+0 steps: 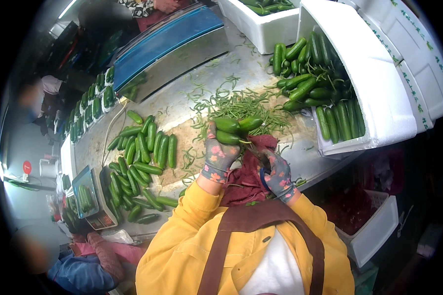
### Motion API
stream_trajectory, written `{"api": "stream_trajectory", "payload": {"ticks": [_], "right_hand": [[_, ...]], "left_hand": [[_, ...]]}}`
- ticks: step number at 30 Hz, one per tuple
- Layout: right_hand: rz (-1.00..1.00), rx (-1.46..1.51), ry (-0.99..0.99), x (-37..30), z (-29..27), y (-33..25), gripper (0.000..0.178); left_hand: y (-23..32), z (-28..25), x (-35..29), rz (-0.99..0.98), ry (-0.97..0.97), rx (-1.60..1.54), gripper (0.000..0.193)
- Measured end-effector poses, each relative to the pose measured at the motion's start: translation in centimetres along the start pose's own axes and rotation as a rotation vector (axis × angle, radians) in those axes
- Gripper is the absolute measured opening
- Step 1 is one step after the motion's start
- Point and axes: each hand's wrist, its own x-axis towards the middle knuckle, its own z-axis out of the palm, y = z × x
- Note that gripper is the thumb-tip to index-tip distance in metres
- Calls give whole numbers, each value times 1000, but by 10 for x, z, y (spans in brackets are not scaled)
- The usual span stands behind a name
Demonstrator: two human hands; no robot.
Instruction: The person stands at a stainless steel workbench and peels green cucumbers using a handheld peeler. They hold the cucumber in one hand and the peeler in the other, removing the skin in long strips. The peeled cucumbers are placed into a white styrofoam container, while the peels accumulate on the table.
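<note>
My left hand (219, 156), in a grey glove with a flower pattern, is closed round a few green cucumbers (226, 137), with their stem ends toward my right. Just beside them, my gloved right hand (279, 175) grips scissors (253, 149). Their blades point up at the stem ends, and a blue handle loop shows by my fingers. Whether the blades touch a stem is too small to tell. Under both hands lies a dark red cloth (245, 181). Beyond it, cut green stems (236, 105) are heaped and scattered on the metal table (182, 91).
A tipped white foam box (374, 83) spills cucumbers at the right; another foam box (268, 29) stands behind. Loose cucumbers (142, 147) are piled left, near a scale (91, 196). Packed trays (96, 105) line the far left. Other people (86, 268) are at the left edge.
</note>
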Motion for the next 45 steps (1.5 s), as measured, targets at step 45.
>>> {"api": "stream_trajectory", "payload": {"ticks": [45], "right_hand": [[746, 1639, -104, -41, 5, 52, 47]], "left_hand": [[-17, 35, 58, 378, -648, 943, 42]]}}
